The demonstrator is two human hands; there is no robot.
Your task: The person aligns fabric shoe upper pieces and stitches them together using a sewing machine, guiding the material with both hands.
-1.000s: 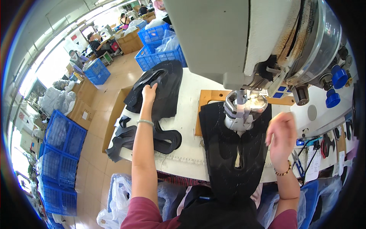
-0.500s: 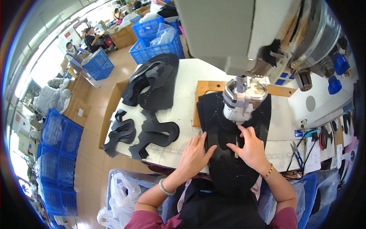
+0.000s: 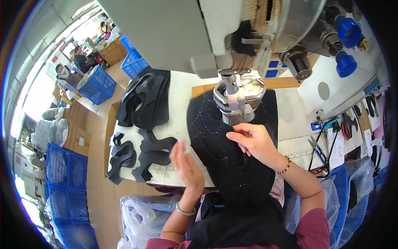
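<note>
"What have the right-hand fingers got?"
"The right hand (image 3: 255, 143) pinches the black fabric panels (image 3: 215, 147) between thumb and forefinger, just below the sewing machine's metal foot (image 3: 239, 99). They overhang the bench's (image 3: 181, 110) front edge."
"And the left hand (image 3: 188, 172)?"
"Blurred, fingers extended, just beside the panels."
"Farther out?"
"Curved black pieces (image 3: 157, 145) near the bench's front-left corner; snips (image 3: 318, 150) toward its right."
</note>
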